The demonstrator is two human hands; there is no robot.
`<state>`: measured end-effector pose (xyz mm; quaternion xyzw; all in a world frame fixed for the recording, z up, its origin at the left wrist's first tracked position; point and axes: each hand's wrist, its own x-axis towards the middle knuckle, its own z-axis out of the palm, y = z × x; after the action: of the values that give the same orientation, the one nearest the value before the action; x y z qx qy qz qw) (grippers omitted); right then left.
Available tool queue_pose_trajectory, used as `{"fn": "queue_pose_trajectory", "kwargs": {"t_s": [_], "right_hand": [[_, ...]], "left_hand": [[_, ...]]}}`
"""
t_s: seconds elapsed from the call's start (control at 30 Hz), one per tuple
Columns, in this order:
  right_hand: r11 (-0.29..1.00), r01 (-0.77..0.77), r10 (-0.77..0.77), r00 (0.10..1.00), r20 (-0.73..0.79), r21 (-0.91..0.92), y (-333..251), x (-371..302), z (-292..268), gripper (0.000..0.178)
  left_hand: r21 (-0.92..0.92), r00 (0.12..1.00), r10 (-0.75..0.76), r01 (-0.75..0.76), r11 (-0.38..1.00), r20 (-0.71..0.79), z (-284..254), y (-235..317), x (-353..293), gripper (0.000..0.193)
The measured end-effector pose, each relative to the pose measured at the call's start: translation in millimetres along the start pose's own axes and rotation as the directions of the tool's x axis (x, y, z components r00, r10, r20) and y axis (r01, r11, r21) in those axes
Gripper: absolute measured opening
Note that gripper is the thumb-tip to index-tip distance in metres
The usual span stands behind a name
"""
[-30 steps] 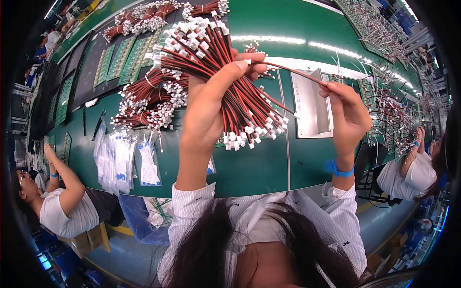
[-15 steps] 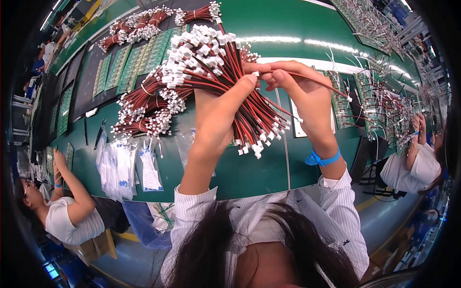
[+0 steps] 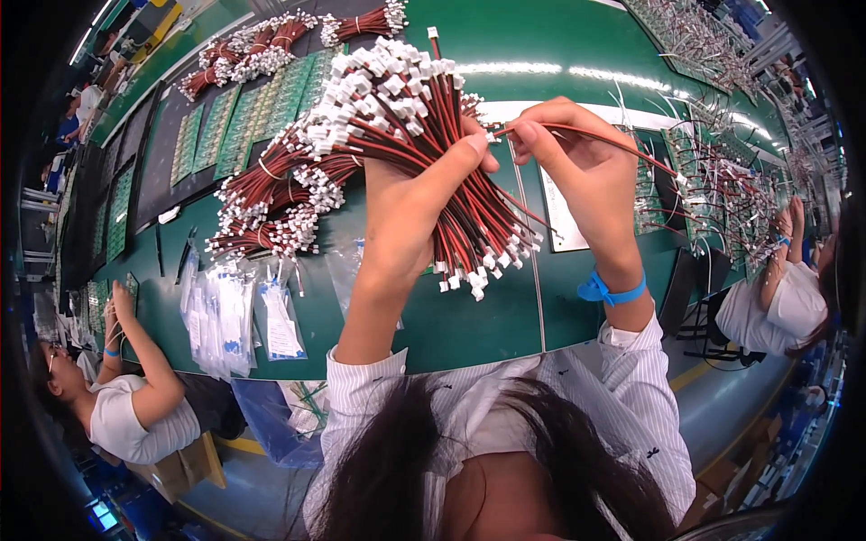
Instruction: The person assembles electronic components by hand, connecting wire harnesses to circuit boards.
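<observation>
My left hand is closed round a thick bundle of red and black connector cables, held above the green table. White plugs cluster at both ends of the bundle, and one cable pokes up above the others. To its right, my right hand pinches a single red and black cable between thumb and fingertips. This cable trails off to the right, and its near white plug sits close to my left fingertips. A blue band circles my right wrist.
Tied cable bundles lie left of my hands, with more at the back. Green circuit boards rest on a black mat. Clear bags lie near the front edge. Wired boards fill the right side. Co-workers sit on both sides.
My right hand has moved slightly right, drawing the single cable a little away from the bundle. My left hand and the bundle have barely shifted.
</observation>
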<state>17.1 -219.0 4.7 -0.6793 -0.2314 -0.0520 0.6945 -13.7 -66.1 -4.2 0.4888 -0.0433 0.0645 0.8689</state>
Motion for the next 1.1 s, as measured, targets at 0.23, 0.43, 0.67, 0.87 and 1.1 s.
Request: {"fn": "queue_pose_trajectory", "kwargs": {"t_s": [0.23, 0.43, 0.67, 0.87, 1.1], "right_hand": [[0.993, -0.030, 0.029, 1.000, 0.008, 0.110, 5, -1, 6, 0.012], [0.999, 0.022, -0.020, 0.999, -0.029, 0.048, 23, -20, -7, 0.010], [0.938, -0.024, 0.115, 0.963, 0.245, -0.345, 90, -75, -11, 0.006], [0.921, 0.040, 0.096, 0.941, 0.325, -0.388, 106, -82, 3, 0.007], [0.818, 0.338, -0.092, 0.876, 0.474, -0.466, 103, -82, 3, 0.017]], "left_hand": [[0.182, 1.000, 0.022, -0.021, 0.983, 0.000, 7, -3, -5, 0.017], [0.051, 0.990, 0.032, -0.025, 0.998, -0.135, -2, 6, 0, 0.008], [-0.140, 0.982, 0.084, -0.108, 0.984, -0.170, -32, 24, 11, 0.016], [-0.153, 0.977, 0.092, -0.122, 0.981, -0.194, -42, 33, 10, 0.016], [-0.205, 0.982, 0.058, -0.094, 0.974, -0.178, -41, 32, 10, 0.015]]}}
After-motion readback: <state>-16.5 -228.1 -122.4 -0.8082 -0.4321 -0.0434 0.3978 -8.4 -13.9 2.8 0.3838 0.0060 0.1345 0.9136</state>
